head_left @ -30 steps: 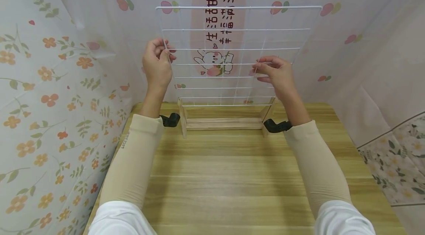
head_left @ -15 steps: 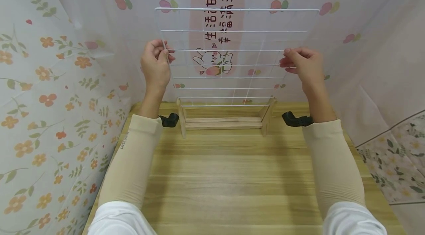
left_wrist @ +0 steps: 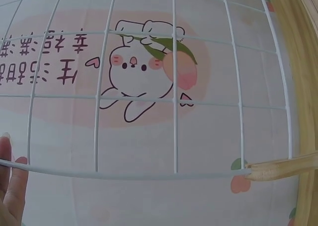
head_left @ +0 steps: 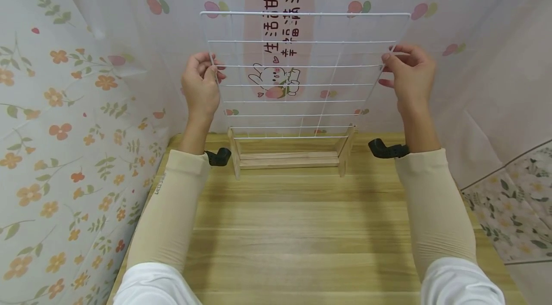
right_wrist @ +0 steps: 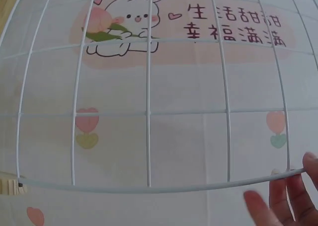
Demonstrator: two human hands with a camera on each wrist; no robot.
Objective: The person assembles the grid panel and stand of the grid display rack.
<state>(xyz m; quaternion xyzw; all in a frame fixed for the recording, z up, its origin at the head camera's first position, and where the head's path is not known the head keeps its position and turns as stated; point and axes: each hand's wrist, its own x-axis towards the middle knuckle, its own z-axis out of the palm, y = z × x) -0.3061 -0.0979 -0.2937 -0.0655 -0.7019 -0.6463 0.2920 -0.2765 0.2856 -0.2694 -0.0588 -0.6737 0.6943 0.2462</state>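
Note:
A white wire grid panel [head_left: 297, 66] stands upright in a light wooden stand [head_left: 290, 161] at the back of the table. My left hand [head_left: 201, 84] pinches the panel's left edge wire between thumb and fingers. On the opposite side my right hand [head_left: 409, 75] holds the right edge wire, a little higher up. In the left wrist view, the grid's edge wire [left_wrist: 134, 176] meets a wooden upright [left_wrist: 278, 169] of the stand. The right wrist view shows fingertips [right_wrist: 280, 186] at the edge wire, with the thumb on its other side.
A pale curtain [head_left: 172, 32] with a printed rabbit and red lettering hangs close behind the grid. Flowered cloth [head_left: 77, 152] lines the left side, and another flowered cloth [head_left: 517, 204] the right. Wood-grain table [head_left: 284, 238] lies in front of the stand.
My right hand has moved from the grid's inner wires rightward and up to its right edge wire, where it now holds on. My left hand stays at the left edge.

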